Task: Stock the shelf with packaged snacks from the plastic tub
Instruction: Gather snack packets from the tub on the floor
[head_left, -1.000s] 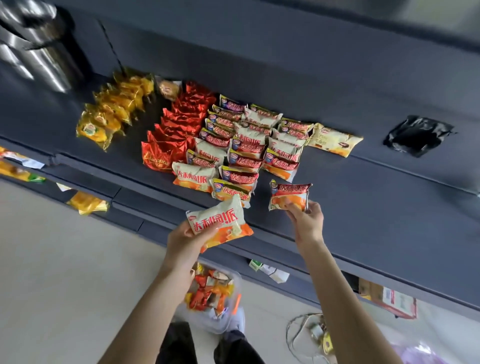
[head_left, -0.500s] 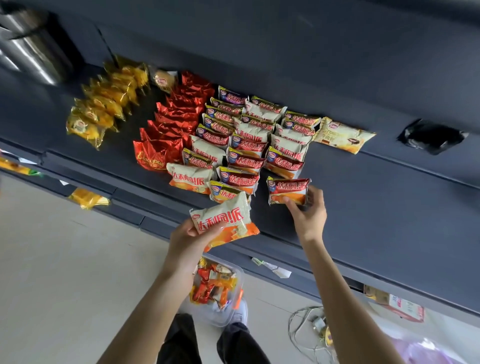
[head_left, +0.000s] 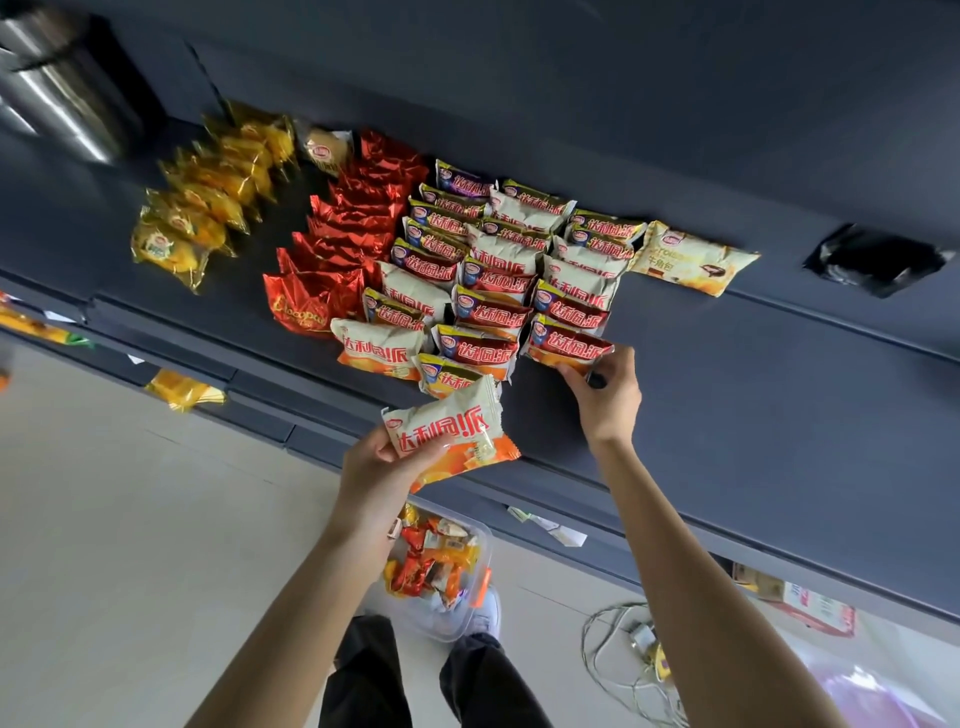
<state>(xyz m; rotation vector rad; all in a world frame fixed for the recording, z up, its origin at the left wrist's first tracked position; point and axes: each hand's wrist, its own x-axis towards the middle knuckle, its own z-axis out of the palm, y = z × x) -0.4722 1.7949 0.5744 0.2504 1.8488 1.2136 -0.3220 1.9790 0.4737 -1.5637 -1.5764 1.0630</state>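
My left hand (head_left: 379, 467) grips a white-and-orange snack pack (head_left: 451, 434) just in front of the dark shelf (head_left: 727, 395). My right hand (head_left: 605, 387) pinches the near edge of a red-labelled snack pack (head_left: 567, 347) lying at the front of the right-hand row. Rows of similar red-and-white packs (head_left: 498, 275) fill the shelf's middle, with red foil packs (head_left: 343, 260) and yellow packs (head_left: 208, 218) to their left. The clear plastic tub (head_left: 470, 618) stands on the floor below my left arm, holding several mixed snacks.
A lone cream-coloured pack (head_left: 691, 257) lies right of the rows, and a black wrapper (head_left: 878, 260) further right. Shiny metal pots (head_left: 57, 98) stand at the shelf's far left. A yellow pack (head_left: 182, 389) sits on a lower ledge. Cables (head_left: 634, 654) lie on the floor.
My right hand has pushed the red-labelled pack back until it sits against the front of its row. My left hand keeps holding the white-and-orange pack in about the same spot.
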